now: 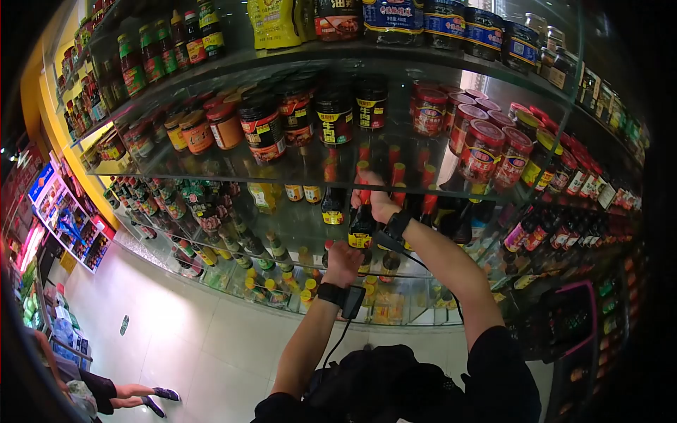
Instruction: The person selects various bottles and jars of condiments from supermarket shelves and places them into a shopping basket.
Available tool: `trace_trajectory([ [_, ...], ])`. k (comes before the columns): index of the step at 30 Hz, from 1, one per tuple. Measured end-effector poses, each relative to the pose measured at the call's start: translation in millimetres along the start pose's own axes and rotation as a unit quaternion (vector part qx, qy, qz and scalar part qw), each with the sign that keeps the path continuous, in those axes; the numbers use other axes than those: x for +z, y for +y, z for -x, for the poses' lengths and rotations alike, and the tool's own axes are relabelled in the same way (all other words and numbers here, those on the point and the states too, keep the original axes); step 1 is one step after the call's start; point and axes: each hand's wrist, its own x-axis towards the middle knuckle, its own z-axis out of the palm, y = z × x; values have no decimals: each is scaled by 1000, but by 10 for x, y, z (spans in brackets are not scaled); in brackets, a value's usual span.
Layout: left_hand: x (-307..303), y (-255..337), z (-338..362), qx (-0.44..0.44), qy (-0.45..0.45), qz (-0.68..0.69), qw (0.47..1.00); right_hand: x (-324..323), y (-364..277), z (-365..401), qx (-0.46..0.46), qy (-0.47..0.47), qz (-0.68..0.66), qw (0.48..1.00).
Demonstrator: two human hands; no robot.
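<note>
My right hand (381,202) is closed around the upper part of a dark sauce bottle (361,231) with a red neck and a yellow label. It reaches in below the glass shelf edge, and the bottle stands nearly upright in this view. Just below and left of the bottle's base is my left hand (343,263), its fingers curled; what they hold, if anything, is hidden. Another dark bottle (333,208) with a yellow label stands left of the held one. More red-necked bottles (429,190) line up to the right, partly behind my right wrist.
Above my hands runs a glass shelf (296,171) with dark-lidded jars (333,116) and red-lidded jars (483,144). Lower shelves carry yellow-capped bottles (271,289). Cables hang from both wrist devices. A person's legs (134,395) show at lower left on the tiled floor (190,331).
</note>
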Motion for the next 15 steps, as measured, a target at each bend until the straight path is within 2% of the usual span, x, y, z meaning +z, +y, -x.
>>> trace_trajectory([
  [2,-43,17,-90,-3,-61,17,998,-43,56,-51,4,-5,-12,1000],
  [9,-235,38,-352,-13,-88,58,994,-147,201,-144,-7,-20,11,1000],
  [11,-384,25,-491,3,-199,49,979,-170,213,-145,-32,-31,37,998],
  [12,-348,17,-488,3,-198,49,979,-166,223,-139,-32,-31,36,998],
  [14,-182,-1,-409,21,-49,21,998,-147,242,-122,-42,-28,24,998],
  [15,-111,10,-327,20,-48,21,998,-143,248,-119,-42,-27,24,998],
])
